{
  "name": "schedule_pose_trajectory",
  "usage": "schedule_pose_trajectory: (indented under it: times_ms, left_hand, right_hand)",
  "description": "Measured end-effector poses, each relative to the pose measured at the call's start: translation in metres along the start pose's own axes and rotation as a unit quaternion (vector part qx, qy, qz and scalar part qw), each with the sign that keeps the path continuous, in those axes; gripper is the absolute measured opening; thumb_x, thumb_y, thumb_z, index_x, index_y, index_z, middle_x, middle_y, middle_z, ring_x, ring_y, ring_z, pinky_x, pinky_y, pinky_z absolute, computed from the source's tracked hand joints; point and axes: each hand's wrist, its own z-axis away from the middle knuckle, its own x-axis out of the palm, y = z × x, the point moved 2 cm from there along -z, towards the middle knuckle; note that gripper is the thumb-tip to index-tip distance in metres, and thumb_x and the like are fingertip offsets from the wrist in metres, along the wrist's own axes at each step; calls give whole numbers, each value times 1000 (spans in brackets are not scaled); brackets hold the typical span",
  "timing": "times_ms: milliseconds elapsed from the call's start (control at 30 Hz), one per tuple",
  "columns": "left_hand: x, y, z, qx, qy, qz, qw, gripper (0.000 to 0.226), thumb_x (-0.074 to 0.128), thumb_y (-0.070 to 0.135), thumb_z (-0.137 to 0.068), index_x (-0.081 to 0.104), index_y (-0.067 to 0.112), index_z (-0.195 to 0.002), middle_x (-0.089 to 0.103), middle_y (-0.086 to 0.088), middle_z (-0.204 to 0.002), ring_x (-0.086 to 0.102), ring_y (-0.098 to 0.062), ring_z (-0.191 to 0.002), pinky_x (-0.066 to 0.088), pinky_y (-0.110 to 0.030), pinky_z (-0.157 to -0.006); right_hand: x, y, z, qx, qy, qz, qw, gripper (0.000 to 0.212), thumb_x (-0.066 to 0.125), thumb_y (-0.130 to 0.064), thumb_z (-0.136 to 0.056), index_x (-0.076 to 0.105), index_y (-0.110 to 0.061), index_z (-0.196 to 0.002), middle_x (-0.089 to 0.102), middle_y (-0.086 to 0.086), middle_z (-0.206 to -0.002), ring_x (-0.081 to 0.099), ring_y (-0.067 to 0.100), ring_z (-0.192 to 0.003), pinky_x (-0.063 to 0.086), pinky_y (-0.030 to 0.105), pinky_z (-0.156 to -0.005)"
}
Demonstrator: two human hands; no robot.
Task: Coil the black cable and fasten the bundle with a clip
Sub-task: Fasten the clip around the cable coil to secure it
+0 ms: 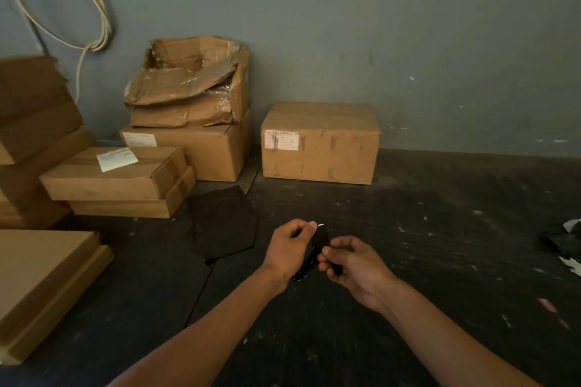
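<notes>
Your left hand (290, 248) and right hand (352, 264) both pinch the small coiled black cable bundle (316, 248) above the dark floor (440, 245); coiling looks done, so fastening needs the clip next.

A sealed box (320, 143) stood at twelve o'clock against the wall (377, 25). At eleven a crushed box (188, 82) sat on a larger box (201, 151). Flat cartons (116, 179) lay stacked at ten, a dark mat (223, 223) before them. Between mat and viewer, both hands met over the floor (440, 245), the left hand (287, 251) just beside the right hand (355, 267).
</notes>
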Motion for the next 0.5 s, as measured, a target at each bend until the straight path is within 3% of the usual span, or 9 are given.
schedule_pose_trajectory:
  times_ms: [100, 167, 200, 267, 433, 500]
  left_hand:
    - [-2, 1, 1, 26, 9, -17, 999, 14, 53, 35, -99, 62, 27, -103, 63, 4, -98, 60, -10, -90, 44, -22, -71]
    - [-5, -1, 0, 10, 26, -4, 1000, 19, 52, 41, -98, 54, 30, -112, 57, 3, -102, 55, -12, -91, 50, -34, -81]
    - [-6, -2, -1, -6, 31, 8, 999, 23, 51, 43, -97, 52, 28, -114, 55, 1, -100, 52, -13, -88, 50, -44, -89]
    - [-8, -3, -3, -34, 38, 33, 998, 30, 49, 44, -98, 52, 21, -117, 52, -2, -92, 49, -11, -78, 46, -52, -96]
    - [-12, -2, -11, -64, 90, 127, 986, 25, 51, 34, -100, 58, 11, -108, 46, 3, -64, 40, -8, -54, 38, -28, -55]
    - [-12, -1, -12, -73, 96, 160, 980, 19, 54, 31, -99, 58, 12, -101, 44, 5, -59, 37, -7, -48, 34, -26, -49]
  right_hand:
    - [-3, -1, 1, -8, 23, -4, 1000, 24, 63, -2, -90, 60, -11, -112, 70, 13, -88, 66, 19, -70, 52, 28, -60]
    - [-6, -2, 2, -5, 35, 2, 999, 20, 63, -7, -91, 65, -8, -111, 70, 11, -86, 65, 18, -72, 52, 28, -62]
    - [-8, -2, 3, 2, 42, 3, 999, 18, 63, -9, -91, 67, -7, -109, 70, 10, -85, 65, 18, -72, 52, 28, -62]
    - [-10, -1, 4, 25, 49, 12, 998, 17, 64, -13, -91, 68, -7, -105, 69, 8, -79, 63, 17, -67, 52, 27, -59]
    - [-7, 11, 7, 100, 16, 78, 992, 21, 66, -22, -90, 70, -7, -104, 65, 5, -71, 58, 13, -56, 46, 24, -50]
    - [-3, 14, 7, 115, -7, 89, 989, 21, 67, -22, -89, 71, -7, -102, 63, 4, -71, 57, 12, -55, 45, 23, -49]
